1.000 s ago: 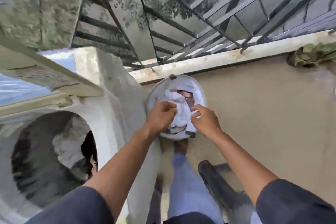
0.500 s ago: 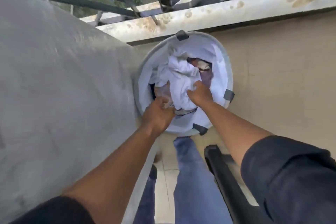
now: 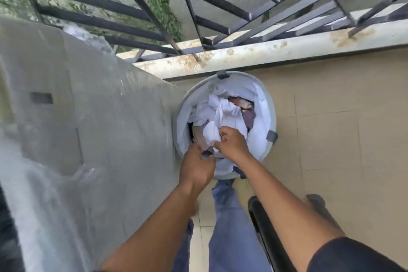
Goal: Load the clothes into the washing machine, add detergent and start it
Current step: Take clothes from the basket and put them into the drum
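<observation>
Both hands (image 3: 233, 143) reach down, fingers (image 3: 217, 145) gripping clothes (image 3: 217, 115).

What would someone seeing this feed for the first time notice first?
Both hands are reaching into the round laundry basket at centre frame: the right hand grips a white garment, and the left hand pinches cloth at the near rim. A big grey slab, probably the washing machine, fills the left, with a black railing above.
</observation>
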`<action>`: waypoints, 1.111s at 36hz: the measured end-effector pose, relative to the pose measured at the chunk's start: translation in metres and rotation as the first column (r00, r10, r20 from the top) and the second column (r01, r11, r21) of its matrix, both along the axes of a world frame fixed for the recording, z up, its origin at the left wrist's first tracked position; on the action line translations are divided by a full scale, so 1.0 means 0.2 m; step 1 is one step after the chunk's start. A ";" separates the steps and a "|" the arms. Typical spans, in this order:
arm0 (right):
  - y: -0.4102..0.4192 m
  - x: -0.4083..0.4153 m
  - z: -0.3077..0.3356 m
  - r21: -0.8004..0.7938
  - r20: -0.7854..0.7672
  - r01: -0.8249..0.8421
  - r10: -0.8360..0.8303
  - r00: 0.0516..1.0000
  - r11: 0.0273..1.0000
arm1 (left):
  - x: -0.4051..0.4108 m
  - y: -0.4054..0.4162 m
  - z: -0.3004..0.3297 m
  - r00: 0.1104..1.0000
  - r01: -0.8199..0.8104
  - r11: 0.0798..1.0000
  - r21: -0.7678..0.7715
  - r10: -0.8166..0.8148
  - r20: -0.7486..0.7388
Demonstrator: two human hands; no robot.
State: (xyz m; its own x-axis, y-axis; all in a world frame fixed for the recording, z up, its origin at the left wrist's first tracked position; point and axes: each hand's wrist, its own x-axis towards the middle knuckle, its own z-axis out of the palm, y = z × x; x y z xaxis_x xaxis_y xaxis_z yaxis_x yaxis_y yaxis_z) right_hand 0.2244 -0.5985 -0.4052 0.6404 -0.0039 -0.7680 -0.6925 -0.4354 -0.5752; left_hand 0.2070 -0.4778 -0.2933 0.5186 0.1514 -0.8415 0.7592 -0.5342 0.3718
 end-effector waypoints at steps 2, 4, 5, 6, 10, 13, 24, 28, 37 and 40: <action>0.00 -0.05 0.20 0.065 0.039 0.011 -0.013 0.999 0.998 | 0.00 0.00 0.11 0.999 0.015 1.000 -0.018 -0.014 0.048; -0.01 -0.10 0.39 0.106 0.087 0.039 -0.049 0.995 0.994 | -0.01 0.01 0.19 0.997 0.037 0.999 -0.024 -0.035 0.071; -0.03 -0.11 0.50 0.128 0.104 0.063 -0.077 0.992 0.990 | -0.01 0.02 0.24 0.995 0.057 0.998 -0.021 -0.055 0.087; -0.05 -0.11 0.60 0.149 0.119 0.088 -0.106 0.987 0.985 | -0.01 0.03 0.29 0.993 0.071 0.997 -0.040 -0.066 0.102; -0.13 -0.09 1.07 0.277 0.137 0.171 -0.215 0.967 0.946 | -0.01 0.08 0.47 0.954 0.202 0.976 -0.077 -0.178 0.240; -0.17 -0.07 1.43 0.354 0.200 0.115 -0.195 0.960 0.928 | 0.04 0.09 0.78 0.910 0.267 0.961 -0.067 -0.229 0.346; -0.17 -0.11 2.39 0.718 0.334 0.064 -0.424 0.841 0.693 | 0.08 0.25 1.29 0.744 0.455 0.888 0.065 -0.419 0.520; -0.19 -0.18 2.56 0.653 0.424 0.142 -0.514 0.746 0.744 | 0.12 0.29 1.48 0.710 0.422 0.906 0.047 -0.362 0.604; -0.22 -0.36 2.51 0.001 0.606 0.528 -0.420 0.675 0.849 | 0.07 0.38 2.03 0.815 0.348 0.822 -0.451 -0.027 0.578; -0.18 -0.45 2.39 -0.188 0.520 0.459 -0.309 0.796 0.868 | 0.04 0.40 2.18 0.815 0.362 0.719 -0.594 0.064 0.575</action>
State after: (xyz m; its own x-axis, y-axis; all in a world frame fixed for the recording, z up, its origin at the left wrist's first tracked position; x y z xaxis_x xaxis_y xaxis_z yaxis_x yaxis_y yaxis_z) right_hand 0.1346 -0.6353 0.0725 0.8106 -0.4992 -0.3061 -0.5248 -0.3876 -0.7579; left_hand 0.2145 -0.3983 0.1422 0.8577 -0.4406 -0.2651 0.2578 -0.0777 0.9631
